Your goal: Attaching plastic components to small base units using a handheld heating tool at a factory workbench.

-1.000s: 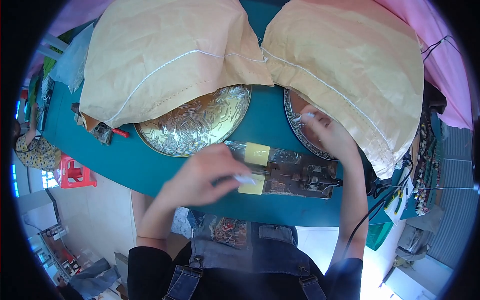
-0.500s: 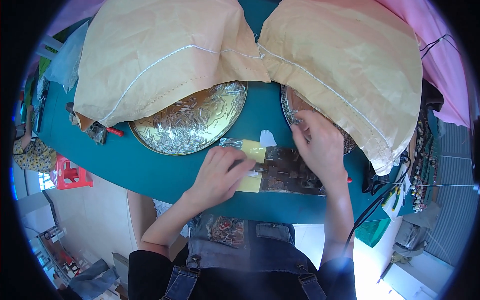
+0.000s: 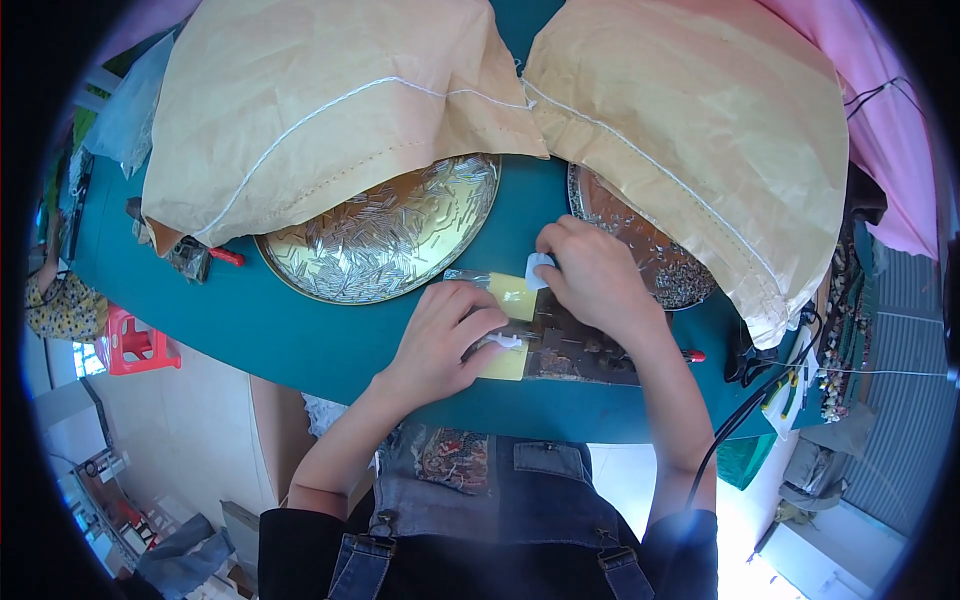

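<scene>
A dark, worn flat block (image 3: pixel 585 345) lies near the table's front edge, with a yellow pad (image 3: pixel 513 297) at its left end. My left hand (image 3: pixel 445 335) rests over that end, fingers curled and thumb toward the index finger. Beside the thumb is a small white piece (image 3: pixel 507 341); whatever else the fingers hold is hidden. Just beyond the block, my right hand (image 3: pixel 598 268) is closed, its fingertips pinching a small white paper-like scrap (image 3: pixel 538 270).
Two big tan paper bags (image 3: pixel 330 110), (image 3: pixel 690 130) overhang a golden tray (image 3: pixel 380 240) of short clear sticks and a round tray (image 3: pixel 690 285) of small bits. The green table (image 3: pixel 330 335) also holds a red-handled tool (image 3: pixel 226 256), black cables (image 3: pixel 735 425) and yellow-handled pliers (image 3: pixel 790 395).
My right hand has moved left from the right-hand tray to the white scrap and now pinches it. My left hand stays over the block's left end, its fingers slightly shifted.
</scene>
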`<state>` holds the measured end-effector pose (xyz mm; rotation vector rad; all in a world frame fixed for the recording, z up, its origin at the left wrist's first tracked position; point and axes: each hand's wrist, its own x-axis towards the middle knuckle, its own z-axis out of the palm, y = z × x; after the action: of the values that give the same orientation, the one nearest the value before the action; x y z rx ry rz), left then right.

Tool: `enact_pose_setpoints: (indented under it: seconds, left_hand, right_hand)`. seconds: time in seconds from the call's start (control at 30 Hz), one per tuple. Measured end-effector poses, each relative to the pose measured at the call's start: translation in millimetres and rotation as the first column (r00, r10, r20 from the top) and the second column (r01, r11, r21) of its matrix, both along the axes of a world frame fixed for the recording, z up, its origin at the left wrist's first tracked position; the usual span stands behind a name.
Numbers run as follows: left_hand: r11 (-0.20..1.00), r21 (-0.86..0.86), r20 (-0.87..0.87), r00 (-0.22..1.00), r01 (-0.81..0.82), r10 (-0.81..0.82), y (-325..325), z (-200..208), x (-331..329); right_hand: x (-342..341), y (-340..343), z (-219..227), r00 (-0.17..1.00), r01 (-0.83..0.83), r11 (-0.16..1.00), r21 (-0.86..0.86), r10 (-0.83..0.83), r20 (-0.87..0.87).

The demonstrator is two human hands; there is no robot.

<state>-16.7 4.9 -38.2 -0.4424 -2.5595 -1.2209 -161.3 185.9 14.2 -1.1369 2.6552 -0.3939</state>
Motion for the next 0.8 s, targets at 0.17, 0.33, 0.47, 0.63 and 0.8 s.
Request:
enact_pose_setpoints:
  seconds: [0.17, 0.33, 0.47, 0.63, 0.8]
  left_hand:
    - [0.999, 0.037, 0.034, 0.999, -0.020, 0.019, 1, 0, 1]
    - [0.991, 0.122, 0.091, 0.995, -0.059, 0.049, 1, -4, 5]
    - [0.983, 0.171, 0.083, 0.995, -0.067, 0.054, 0, -8, 6]
    - [0.973, 0.215, 0.090, 0.994, -0.080, 0.062, 2, -2, 5]
    - [0.986, 0.168, 0.091, 0.996, -0.019, 0.004, -2, 2, 2]
  right_hand:
    - [-2, 2, 7, 0.913, 0.135, 0.970, -0.204, -0.042, 0.405]
    - [39, -1, 10, 0.959, 0.171, 0.864, -0.474, -0.035, 0.282]
    - [59, -1, 12, 0.998, 0.023, 0.915, -0.403, 0.000, 0.057]
    - [72, 6, 6, 0.999, -0.005, 0.884, -0.467, 0.021, 0.030]
    - [68, 11, 15, 0.990, -0.037, 0.880, -0.473, 0.096, 0.102]
